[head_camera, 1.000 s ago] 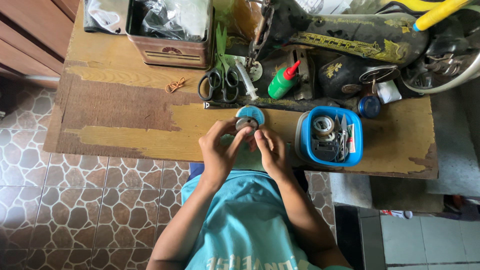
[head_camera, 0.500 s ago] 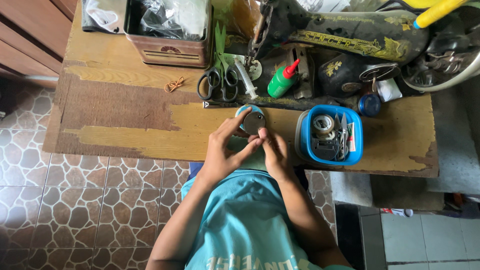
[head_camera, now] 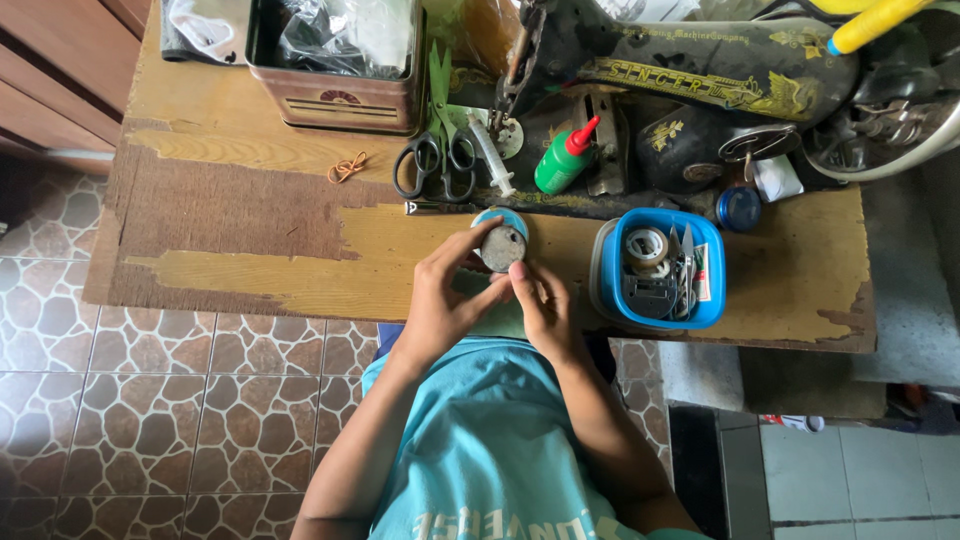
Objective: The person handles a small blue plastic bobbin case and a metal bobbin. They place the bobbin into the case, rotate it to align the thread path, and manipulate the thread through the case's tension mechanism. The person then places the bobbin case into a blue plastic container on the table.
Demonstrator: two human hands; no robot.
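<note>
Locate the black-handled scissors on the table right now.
Head view: the black-handled scissors lie at the table's far middle, between the orange rubber band and the green bottle, beyond both hands.

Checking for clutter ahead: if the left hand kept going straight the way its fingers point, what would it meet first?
Probably the scissors lying beyond the small round tin that the left hand holds; depth from above is hard to judge.

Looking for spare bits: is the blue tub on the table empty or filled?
Filled. The blue tub on the table holds tape rolls and small metal tools, seen from above.
</note>
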